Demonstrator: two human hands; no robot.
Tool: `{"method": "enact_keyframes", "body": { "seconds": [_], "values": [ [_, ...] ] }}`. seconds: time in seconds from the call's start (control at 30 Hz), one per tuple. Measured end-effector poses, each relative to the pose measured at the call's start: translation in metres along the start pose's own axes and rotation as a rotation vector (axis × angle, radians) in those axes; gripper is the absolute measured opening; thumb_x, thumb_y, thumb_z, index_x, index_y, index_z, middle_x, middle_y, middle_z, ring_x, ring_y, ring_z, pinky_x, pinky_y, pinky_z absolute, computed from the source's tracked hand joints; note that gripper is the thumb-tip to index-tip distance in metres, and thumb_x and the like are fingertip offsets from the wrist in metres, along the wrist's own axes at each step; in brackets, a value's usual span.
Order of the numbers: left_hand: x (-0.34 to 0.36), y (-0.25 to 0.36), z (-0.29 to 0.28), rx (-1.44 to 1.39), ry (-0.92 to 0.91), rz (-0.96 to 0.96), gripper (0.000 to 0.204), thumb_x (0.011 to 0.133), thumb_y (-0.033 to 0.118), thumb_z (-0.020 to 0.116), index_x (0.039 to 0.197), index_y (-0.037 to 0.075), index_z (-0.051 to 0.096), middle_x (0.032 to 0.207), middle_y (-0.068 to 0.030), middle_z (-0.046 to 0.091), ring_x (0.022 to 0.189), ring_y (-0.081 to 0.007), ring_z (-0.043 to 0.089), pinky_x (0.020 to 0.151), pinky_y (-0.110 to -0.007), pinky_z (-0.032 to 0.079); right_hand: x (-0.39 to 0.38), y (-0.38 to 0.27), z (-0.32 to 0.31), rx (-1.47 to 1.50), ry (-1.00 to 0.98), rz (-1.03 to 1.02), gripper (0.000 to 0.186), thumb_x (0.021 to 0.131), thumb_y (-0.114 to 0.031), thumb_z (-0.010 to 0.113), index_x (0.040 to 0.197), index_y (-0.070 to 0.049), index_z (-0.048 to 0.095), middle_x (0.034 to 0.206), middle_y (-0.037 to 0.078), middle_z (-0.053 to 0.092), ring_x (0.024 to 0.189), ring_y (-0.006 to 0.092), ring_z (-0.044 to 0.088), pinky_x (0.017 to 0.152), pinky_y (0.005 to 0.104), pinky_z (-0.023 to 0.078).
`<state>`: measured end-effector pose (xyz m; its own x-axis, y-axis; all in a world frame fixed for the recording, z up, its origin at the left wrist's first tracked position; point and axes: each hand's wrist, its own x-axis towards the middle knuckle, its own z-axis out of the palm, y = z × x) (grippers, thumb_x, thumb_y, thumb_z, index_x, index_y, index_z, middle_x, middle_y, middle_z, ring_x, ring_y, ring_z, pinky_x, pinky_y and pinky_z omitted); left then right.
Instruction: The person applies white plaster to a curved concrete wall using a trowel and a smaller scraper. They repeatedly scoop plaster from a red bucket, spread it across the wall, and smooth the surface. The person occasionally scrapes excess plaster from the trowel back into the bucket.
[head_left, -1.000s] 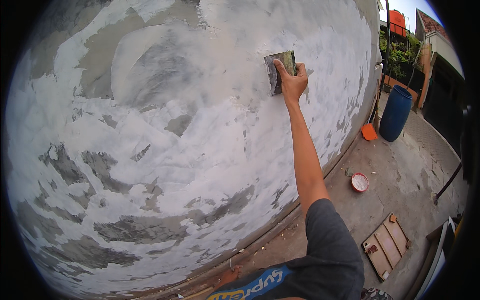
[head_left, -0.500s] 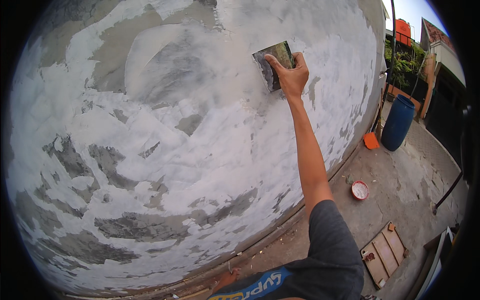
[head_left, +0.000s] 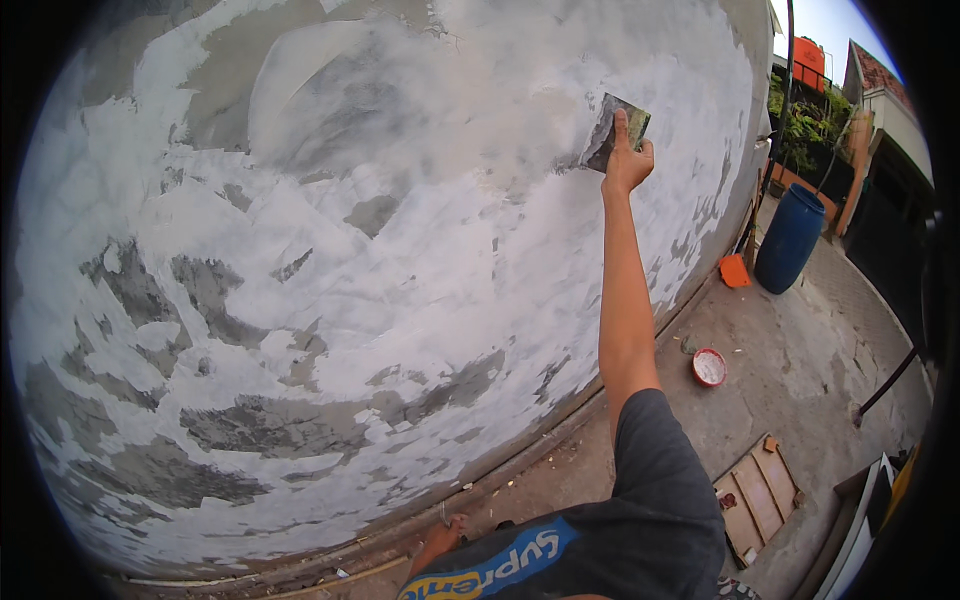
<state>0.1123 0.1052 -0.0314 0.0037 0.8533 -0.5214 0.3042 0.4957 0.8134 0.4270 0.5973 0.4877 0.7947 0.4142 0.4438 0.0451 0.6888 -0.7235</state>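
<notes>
Skimming plaster high on the wall (head_left: 330, 300), my right hand (head_left: 627, 168) grips the trowel (head_left: 612, 130); next I need even pressure.

The wall (head_left: 380, 300) lies open all around the right hand (head_left: 628, 168) and its trowel (head_left: 612, 130), nothing jutting from it. At the wall's foot, the floor (head_left: 800, 340) carries a blue barrel (head_left: 790, 238), orange dustpan (head_left: 734, 270), small bowl (head_left: 709, 367) and wooden board (head_left: 758, 497), well apart.

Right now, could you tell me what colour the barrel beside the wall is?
The barrel is blue, shown in the head view.
</notes>
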Motion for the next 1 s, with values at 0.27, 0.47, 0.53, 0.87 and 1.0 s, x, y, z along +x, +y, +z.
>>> {"method": "enact_keyframes", "body": {
  "seconds": [0.27,0.47,0.53,0.87,1.0],
  "values": [
    [-0.005,0.033,-0.002,0.198,-0.042,0.069,0.049,0.102,0.047,0.031,0.125,0.011,0.057,0.101,-0.0096,0.069,0.093,-0.0212,0.066,0.079,-0.035,0.051,-0.01,-0.04,0.028,-0.171,-0.145,-0.303,0.064,0.057,-0.058,0.087,0.074,-0.005,0.057,0.062,0.004,0.057,0.06,0.0151,0.053,0.061,0.0314,0.045],
    [0.029,-0.077,0.003,-0.016,-0.072,0.17,0.047,0.103,0.042,0.032,0.121,0.009,0.06,0.099,-0.0091,0.069,0.085,-0.019,0.067,0.074,-0.032,0.052,0.043,-0.032,0.007,0.036,-0.087,-0.317,0.059,0.063,-0.055,0.085,0.064,-0.005,0.053,0.059,0.004,0.056,0.053,0.0115,0.048,0.054,0.0286,0.043],
    [0.037,-0.095,0.0,-0.047,-0.04,0.11,0.047,0.103,0.042,0.032,0.121,0.009,0.06,0.098,-0.009,0.069,0.083,-0.0186,0.067,0.073,-0.032,0.052,0.03,-0.049,0.012,-0.077,-0.211,-0.595,0.061,0.063,-0.054,0.085,0.06,-0.007,0.048,0.055,0.003,0.052,0.05,0.0115,0.044,0.05,0.0274,0.04],
    [0.04,-0.094,0.004,0.016,0.022,-0.008,0.051,0.102,0.045,0.031,0.122,0.008,0.06,0.097,-0.0074,0.07,0.079,-0.0193,0.067,0.073,-0.034,0.052,0.033,-0.066,0.06,-0.199,-0.24,-0.946,0.065,0.058,-0.059,0.085,0.054,-0.008,0.046,0.047,0.003,0.047,0.043,0.0168,0.041,0.043,0.0291,0.037],
    [0.059,-0.103,0.002,0.085,0.071,0.058,0.054,0.102,0.047,0.029,0.124,0.008,0.059,0.098,-0.0074,0.071,0.086,-0.022,0.067,0.078,-0.035,0.052,0.058,-0.07,0.08,-0.257,-0.128,-0.9,0.065,0.059,-0.064,0.082,0.054,-0.007,0.051,0.046,0.003,0.048,0.042,0.0191,0.043,0.044,0.0313,0.038]
  ]
}}
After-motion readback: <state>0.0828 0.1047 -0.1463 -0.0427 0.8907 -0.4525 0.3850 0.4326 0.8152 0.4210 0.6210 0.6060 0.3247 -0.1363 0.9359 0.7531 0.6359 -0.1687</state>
